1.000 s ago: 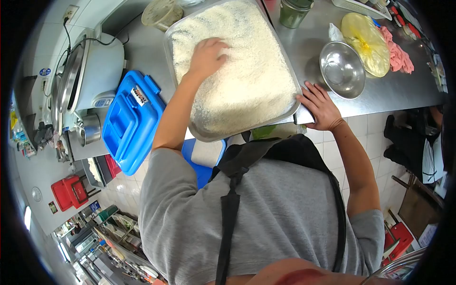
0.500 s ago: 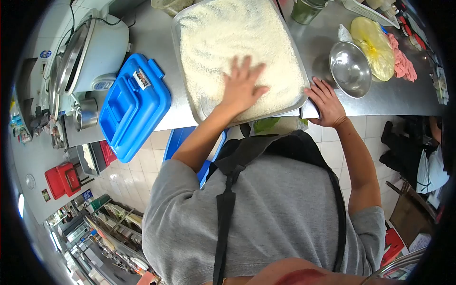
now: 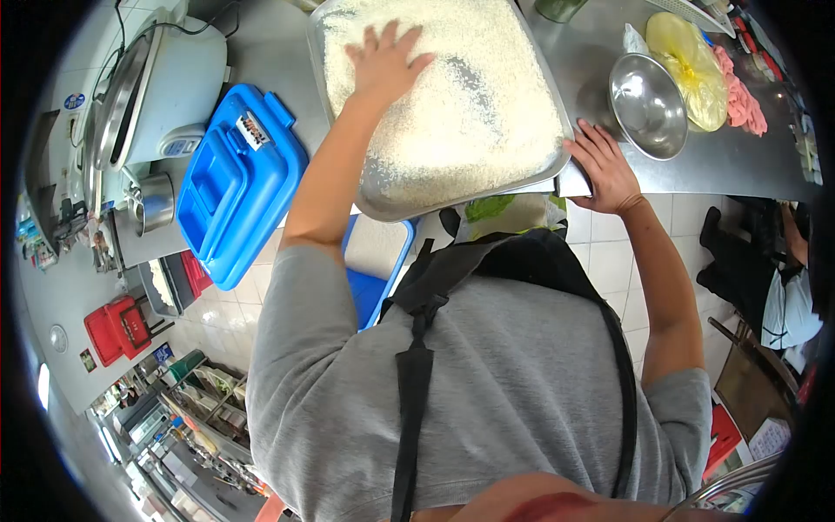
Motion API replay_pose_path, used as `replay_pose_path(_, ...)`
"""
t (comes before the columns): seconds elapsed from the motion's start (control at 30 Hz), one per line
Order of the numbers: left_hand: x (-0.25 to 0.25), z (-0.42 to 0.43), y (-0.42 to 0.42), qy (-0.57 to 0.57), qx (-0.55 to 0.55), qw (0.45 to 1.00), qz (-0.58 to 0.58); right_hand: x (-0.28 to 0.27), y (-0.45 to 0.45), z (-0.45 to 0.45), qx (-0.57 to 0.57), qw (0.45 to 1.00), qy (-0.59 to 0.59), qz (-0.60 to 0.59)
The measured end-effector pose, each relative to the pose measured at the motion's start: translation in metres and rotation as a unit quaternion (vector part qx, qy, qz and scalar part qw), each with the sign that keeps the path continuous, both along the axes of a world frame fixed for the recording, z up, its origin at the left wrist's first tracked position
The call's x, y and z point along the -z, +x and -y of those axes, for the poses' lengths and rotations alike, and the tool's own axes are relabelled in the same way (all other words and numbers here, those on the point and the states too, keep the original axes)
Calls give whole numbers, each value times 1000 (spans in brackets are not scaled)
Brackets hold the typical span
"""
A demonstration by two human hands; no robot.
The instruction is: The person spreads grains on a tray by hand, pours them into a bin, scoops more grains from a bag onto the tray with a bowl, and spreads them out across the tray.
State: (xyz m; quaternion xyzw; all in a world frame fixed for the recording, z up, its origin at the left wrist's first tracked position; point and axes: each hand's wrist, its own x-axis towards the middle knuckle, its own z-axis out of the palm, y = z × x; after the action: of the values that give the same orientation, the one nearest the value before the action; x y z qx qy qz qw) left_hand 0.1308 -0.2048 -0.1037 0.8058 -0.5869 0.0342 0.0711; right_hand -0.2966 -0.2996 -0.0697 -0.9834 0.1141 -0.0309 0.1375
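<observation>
My left hand, fingers spread, lies palm down on the pale, grainy material at the upper left of a large metal tray. Bare metal shows through the layer near the tray's middle and at its lower left corner. At the tray's lower right corner my right hand rests with its fingers stretched out, fingertips by the rim and palm at the counter's front edge. It holds nothing. Just beyond it stands a steel bowl.
A blue lid lies left of the tray, beside a large pale cooker and a metal pot. Right of the bowl are a yellow bag and pink cloth. A blue container is below the counter; a person is at far right.
My left hand went down toward the tray's near side, then up and left to its far part. The material has thinned near the middle. My right hand stayed by the corner.
</observation>
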Motion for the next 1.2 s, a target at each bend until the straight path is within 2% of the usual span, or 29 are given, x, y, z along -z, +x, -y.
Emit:
replay_pose_path(0.1, -12, -45, -22, 9, -25, 998, -63, 0, 0, 0, 3, 1000, 4, -2)
replay_pose_path(0.23, -16, -87, -75, 31, -31, 995, -92, 0, 0, 1, -1, 1000, -3, -8)
replay_pose_path(0.33, -19, -96, -121, 5, -3, 995, -103, 2, 0, 1, 1, 1000, -1, -7)
replay_pose_path(0.4, -23, -88, -150, -27, 45, 984, -172, 2, 0, 2, -3, 1000, -2, -8)
replay_pose_path(0.43, -22, -80, -161, -29, 44, 983, -174, 2, -1, 2, -5, 1000, -1, -10)
replay_pose_path(0.53, -21, -52, -183, -56, 143, 981, -115, 1, -1, 1, -4, 1000, -2, 7)
replay_pose_path(0.7, -11, -14, -169, -54, 184, 980, -52, 4, -1, 1, 3, 1000, 0, 0)
replay_pose_path(0.8, -15, -16, -137, -12, 125, 992, -16, 3, -1, 1, 7, 1000, -2, -6)
replay_pose_path(1.0, -25, -80, -95, -11, 2, 999, -41, 1, 0, 0, 5, 1000, -4, -7)
replay_pose_path(1.2, -48, -135, -113, 19, 39, 993, -112, 2, -1, -1, 1, 1000, -8, -7)
